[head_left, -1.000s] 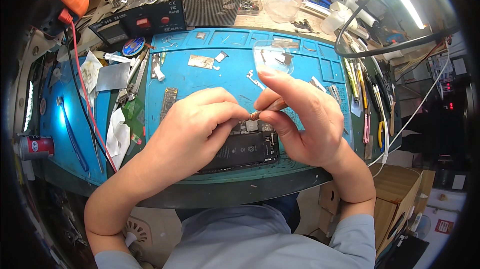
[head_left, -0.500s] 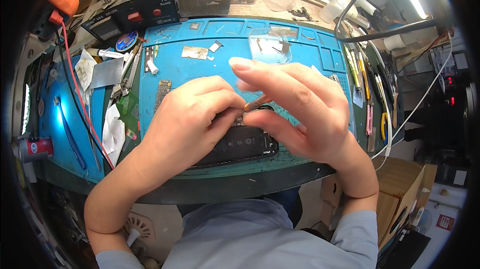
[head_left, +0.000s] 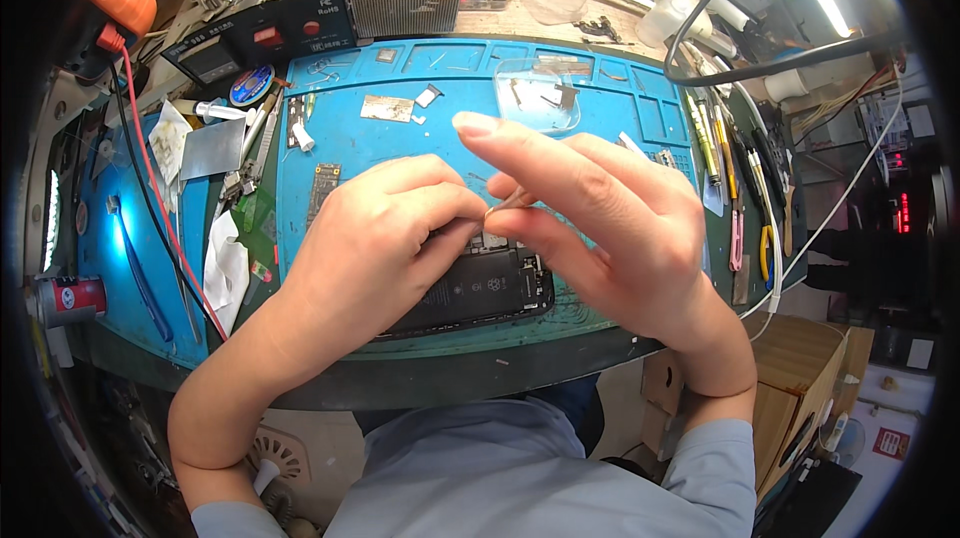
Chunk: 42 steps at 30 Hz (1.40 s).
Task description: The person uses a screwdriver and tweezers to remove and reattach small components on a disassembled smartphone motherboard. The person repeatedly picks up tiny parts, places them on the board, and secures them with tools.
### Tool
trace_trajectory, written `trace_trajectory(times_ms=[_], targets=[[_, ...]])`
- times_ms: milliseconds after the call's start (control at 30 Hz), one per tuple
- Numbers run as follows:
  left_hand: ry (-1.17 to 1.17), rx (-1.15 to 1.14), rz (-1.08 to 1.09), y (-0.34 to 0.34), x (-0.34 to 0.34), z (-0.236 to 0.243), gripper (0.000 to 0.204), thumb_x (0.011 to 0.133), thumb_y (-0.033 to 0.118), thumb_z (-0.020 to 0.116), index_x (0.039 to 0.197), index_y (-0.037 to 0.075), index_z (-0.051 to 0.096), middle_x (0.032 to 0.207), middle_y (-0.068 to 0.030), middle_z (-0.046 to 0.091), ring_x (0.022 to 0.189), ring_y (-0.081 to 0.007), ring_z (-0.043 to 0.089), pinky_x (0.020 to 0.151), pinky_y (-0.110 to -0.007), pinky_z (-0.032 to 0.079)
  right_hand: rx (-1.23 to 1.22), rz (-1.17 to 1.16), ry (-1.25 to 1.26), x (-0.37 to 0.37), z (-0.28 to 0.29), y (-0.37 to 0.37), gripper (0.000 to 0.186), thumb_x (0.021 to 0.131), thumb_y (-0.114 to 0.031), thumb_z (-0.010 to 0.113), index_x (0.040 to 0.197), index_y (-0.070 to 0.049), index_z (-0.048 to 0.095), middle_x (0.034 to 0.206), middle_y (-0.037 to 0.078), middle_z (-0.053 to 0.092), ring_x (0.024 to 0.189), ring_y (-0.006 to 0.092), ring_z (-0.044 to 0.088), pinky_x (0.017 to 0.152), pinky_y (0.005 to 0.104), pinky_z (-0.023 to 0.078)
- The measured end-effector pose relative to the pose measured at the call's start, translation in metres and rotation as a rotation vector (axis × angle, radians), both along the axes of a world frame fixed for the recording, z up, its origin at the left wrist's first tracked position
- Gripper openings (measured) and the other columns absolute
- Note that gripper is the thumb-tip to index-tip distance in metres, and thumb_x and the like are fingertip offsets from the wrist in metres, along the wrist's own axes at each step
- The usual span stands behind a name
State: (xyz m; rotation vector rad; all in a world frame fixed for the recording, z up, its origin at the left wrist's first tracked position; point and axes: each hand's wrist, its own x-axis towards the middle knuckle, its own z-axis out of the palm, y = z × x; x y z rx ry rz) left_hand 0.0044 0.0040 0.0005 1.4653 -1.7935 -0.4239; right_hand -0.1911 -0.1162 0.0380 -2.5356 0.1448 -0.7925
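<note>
An opened phone [head_left: 490,288] with a black battery lies on the blue mat, below both hands. My left hand [head_left: 385,228] rests over its left part, thumb and fingers pinched together; what they hold, if anything, is hidden. Close against those fingertips, my right hand [head_left: 615,223] is closed, thumb against fingers, on a slim copper-coloured rod [head_left: 522,199]. Its index finger stretches out above the pinch. Most of the rod is hidden by the hand, so its kind does not show.
Blue mat [head_left: 350,138] with a long circuit board [head_left: 323,186], a metal plate [head_left: 388,107] and a clear dish of small parts [head_left: 538,118]. Pliers and slim tools [head_left: 735,168] line the right. A black power unit [head_left: 260,38] stands behind; a red cable [head_left: 150,168] crosses the left.
The copper-coloured rod has turned or shifted slightly between my right thumb and fingers, its ridged end less visible now. My left hand stays nearly still.
</note>
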Motion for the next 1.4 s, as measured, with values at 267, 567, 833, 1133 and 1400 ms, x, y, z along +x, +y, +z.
trace_trajectory(times_ms=[267,567,833,1133,1400], targets=[[0.030,0.017,0.004,0.001,0.002,0.002,0.009,0.091,0.004,0.076,0.100,0.003,0.075,0.097,-0.0115,0.072,0.092,-0.0334,0.071,0.081,-0.043,0.058,-0.012,0.037,-0.069,0.007,-0.003,0.001,0.050,0.092,0.002,0.078,0.141,0.003,0.067,0.136,0.015,0.075,0.093,0.0249,0.079,0.076,0.0337,0.064],[0.070,-0.053,0.138,-0.003,0.017,0.009,0.010,0.091,0.001,0.078,0.100,0.001,0.077,0.096,-0.0119,0.075,0.087,-0.0288,0.073,0.077,-0.037,0.058,0.143,0.009,-0.051,0.006,-0.002,0.005,0.050,0.093,0.006,0.075,0.142,0.002,0.066,0.129,0.016,0.077,0.091,0.0234,0.078,0.076,0.0336,0.064],[0.210,-0.544,0.395,0.016,0.033,0.029,0.015,0.105,0.009,0.067,0.117,0.001,0.072,0.102,-0.0025,0.065,0.084,-0.0093,0.057,0.075,-0.024,0.045,0.069,-0.058,-0.097,0.010,-0.007,0.006,0.056,0.086,0.001,0.083,0.140,0.000,0.068,0.122,0.012,0.080,0.081,0.0200,0.076,0.071,0.0307,0.061],[0.572,-0.758,-0.281,0.080,-0.007,0.078,0.025,0.100,0.018,0.075,0.123,0.025,0.071,0.118,0.0160,0.063,0.075,-0.0087,0.053,0.058,-0.027,0.035,0.045,-0.030,-0.011,0.004,-0.002,0.004,0.055,0.090,0.008,0.076,0.143,0.000,0.067,0.123,0.016,0.079,0.090,0.0220,0.079,0.077,0.0326,0.065],[0.644,-0.684,-0.296,0.098,-0.017,0.087,0.024,0.100,0.009,0.072,0.121,0.019,0.072,0.126,0.0147,0.062,0.079,-0.0076,0.058,0.057,-0.026,0.043,0.048,-0.062,0.001,0.001,-0.001,0.007,0.057,0.092,0.009,0.073,0.147,-0.002,0.065,0.116,0.016,0.080,0.087,0.0210,0.079,0.079,0.0338,0.065]])
